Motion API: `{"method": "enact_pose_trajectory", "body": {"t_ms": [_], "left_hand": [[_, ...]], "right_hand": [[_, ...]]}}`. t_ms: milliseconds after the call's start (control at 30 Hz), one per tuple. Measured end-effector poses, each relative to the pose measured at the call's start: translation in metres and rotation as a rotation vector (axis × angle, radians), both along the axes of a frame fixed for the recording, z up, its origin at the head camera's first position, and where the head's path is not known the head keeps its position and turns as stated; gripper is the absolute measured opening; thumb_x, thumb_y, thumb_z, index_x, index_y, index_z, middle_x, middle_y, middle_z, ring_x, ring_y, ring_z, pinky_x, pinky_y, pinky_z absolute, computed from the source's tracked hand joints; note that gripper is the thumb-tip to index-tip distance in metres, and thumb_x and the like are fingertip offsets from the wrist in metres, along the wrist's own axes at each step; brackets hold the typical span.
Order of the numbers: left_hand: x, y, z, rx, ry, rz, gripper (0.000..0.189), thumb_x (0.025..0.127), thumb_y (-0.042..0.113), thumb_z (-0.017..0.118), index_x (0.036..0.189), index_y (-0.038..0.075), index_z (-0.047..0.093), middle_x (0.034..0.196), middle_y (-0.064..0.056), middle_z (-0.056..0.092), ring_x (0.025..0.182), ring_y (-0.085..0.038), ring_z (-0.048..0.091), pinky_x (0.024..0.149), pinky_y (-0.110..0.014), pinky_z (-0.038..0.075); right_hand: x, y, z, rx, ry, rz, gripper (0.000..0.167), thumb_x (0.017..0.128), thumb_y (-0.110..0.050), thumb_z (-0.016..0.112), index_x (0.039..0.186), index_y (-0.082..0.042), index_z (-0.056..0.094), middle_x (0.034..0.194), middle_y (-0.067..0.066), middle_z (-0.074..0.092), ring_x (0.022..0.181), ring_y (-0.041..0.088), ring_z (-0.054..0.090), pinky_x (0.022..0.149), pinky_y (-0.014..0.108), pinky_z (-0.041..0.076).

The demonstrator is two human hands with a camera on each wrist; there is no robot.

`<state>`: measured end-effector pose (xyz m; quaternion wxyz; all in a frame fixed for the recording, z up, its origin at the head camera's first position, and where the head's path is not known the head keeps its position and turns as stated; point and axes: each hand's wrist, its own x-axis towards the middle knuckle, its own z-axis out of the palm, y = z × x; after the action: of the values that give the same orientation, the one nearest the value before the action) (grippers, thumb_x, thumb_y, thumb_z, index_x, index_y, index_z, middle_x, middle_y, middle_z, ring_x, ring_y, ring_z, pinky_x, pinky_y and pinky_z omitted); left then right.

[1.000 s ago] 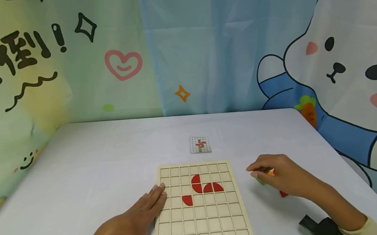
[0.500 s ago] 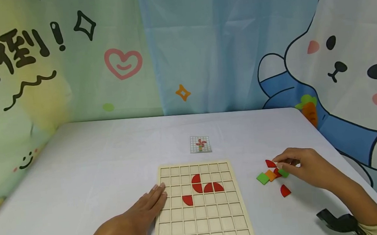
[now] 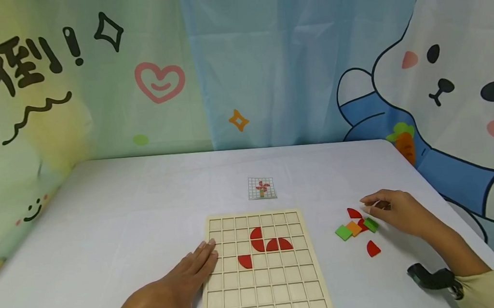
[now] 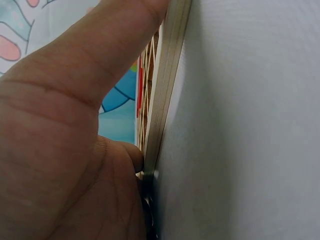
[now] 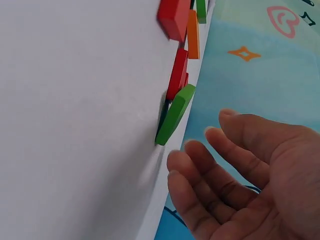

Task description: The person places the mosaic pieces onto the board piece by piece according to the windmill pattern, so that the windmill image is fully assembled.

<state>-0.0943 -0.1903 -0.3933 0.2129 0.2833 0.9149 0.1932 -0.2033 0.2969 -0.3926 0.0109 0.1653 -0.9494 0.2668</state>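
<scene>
My left hand (image 3: 176, 287) rests along the left edge of a pale wooden grid board (image 3: 264, 288), fingers straight. In the left wrist view, the thumb (image 4: 125, 35) lies against the board's side. Several red quarter-round tiles (image 3: 257, 245) sit in cells in the board's upper part. Just above the loose tiles at the right, my right hand (image 3: 401, 212) hovers with loosely bent fingers. Nothing shows between its thumb and fingers in the right wrist view. Nearest to it is a green square tile (image 5: 175, 115), tilted against a red tile (image 5: 177, 75).
An orange tile (image 3: 354, 228), another green tile (image 3: 343, 232) and red quarter-round tiles (image 3: 373, 248) lie near the right hand. Behind the board lies a small card (image 3: 262, 188) with a pinwheel picture on a grid. A black strap piece (image 3: 433, 277) hangs at the right wrist.
My right hand has moved right from over the tiles, touched the green tile at their right end, then come away from it. The left hand has stayed on the board's edge.
</scene>
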Motion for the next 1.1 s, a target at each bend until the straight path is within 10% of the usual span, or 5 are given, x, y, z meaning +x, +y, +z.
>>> {"method": "enact_pose_trajectory", "body": {"t_ms": [1100], "left_hand": [[0.0,-0.001,0.001,0.0,-0.001,-0.001,0.133,0.062,0.072,0.076,0.156,0.006,0.01,0.163,-0.004,-0.008,0.147,-0.024,-0.009,0.116,-0.052,0.008]], "right_hand": [[-0.018,-0.023,-0.003,0.076,-0.106,0.081,0.027,0.084,0.002,0.072,0.111,0.005,0.07,0.085,0.003,0.057,0.074,0.019,0.049,0.053,0.025,0.048]]}}
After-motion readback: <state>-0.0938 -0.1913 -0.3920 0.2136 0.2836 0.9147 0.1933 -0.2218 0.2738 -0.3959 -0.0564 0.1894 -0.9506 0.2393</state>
